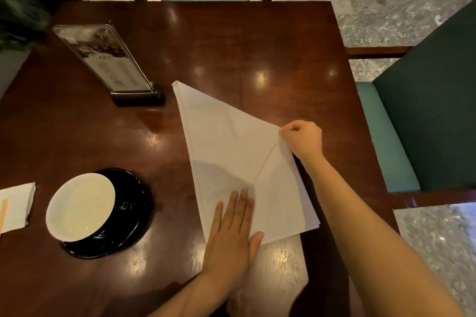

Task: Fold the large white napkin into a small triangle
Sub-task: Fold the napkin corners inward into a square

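Observation:
The large white napkin point(226, 147) lies on the dark wooden table point(231, 41), folded into a long pointed shape with its tip toward the far left. A diagonal crease runs across its near right part. My left hand point(231, 229) rests flat on the napkin's near edge, fingers straight and together. My right hand point(302, 137) pinches the napkin's right corner with curled fingers, holding it at the table's surface.
A white bowl point(81, 204) on a black saucer point(134, 213) stands left of the napkin. An upright acrylic menu stand point(105, 59) is at the far left. A small folded napkin point(16, 206) lies at the left edge. Teal chairs point(422, 110) stand right and beyond the table.

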`<action>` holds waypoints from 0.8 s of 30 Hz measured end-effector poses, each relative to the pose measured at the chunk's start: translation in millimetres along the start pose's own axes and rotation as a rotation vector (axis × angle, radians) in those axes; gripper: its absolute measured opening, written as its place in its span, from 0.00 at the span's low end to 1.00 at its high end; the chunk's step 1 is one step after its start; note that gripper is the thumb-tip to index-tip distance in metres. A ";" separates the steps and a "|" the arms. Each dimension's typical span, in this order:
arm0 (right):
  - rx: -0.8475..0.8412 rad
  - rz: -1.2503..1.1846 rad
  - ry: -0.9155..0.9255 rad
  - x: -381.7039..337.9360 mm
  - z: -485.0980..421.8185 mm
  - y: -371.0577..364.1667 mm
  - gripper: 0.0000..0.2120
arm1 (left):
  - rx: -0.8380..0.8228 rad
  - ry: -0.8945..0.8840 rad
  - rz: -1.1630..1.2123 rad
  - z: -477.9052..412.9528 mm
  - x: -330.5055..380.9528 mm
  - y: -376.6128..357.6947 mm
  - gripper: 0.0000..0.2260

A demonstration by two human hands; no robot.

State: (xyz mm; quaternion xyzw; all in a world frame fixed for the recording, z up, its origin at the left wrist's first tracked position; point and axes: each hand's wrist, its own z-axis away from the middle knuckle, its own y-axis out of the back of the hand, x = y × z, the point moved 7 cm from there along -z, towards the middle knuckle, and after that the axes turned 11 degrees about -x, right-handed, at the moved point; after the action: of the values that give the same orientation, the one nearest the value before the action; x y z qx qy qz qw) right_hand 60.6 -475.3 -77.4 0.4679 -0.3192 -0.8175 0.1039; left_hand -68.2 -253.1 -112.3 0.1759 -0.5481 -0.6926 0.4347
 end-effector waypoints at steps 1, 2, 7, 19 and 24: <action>0.029 0.023 0.002 2.8 -1.6 4.9 0.10 | -0.015 -0.001 -0.002 -4.2 5.9 0.5 0.28; 0.054 0.046 0.003 5.4 -2.7 9.9 0.10 | -0.024 0.002 0.003 -8.7 12.6 1.1 0.28; 0.134 0.068 0.041 16.4 -11.0 32.6 0.08 | -0.080 0.027 0.104 -27.2 56.7 2.4 0.30; 0.145 -0.070 0.033 34.0 -18.6 38.0 0.07 | 0.007 -0.164 0.177 -222.8 16.7 140.1 0.18; 0.051 -0.080 0.063 37.1 -23.6 39.3 0.12 | -0.073 -0.220 0.119 -244.6 15.2 136.8 0.06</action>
State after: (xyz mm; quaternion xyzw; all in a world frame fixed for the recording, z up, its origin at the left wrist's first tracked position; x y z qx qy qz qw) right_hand 55.1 -533.1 -87.4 0.5084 -0.3175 -0.7974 0.0694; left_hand 155.4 -416.4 -66.4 0.0502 -0.5765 -0.7001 0.4183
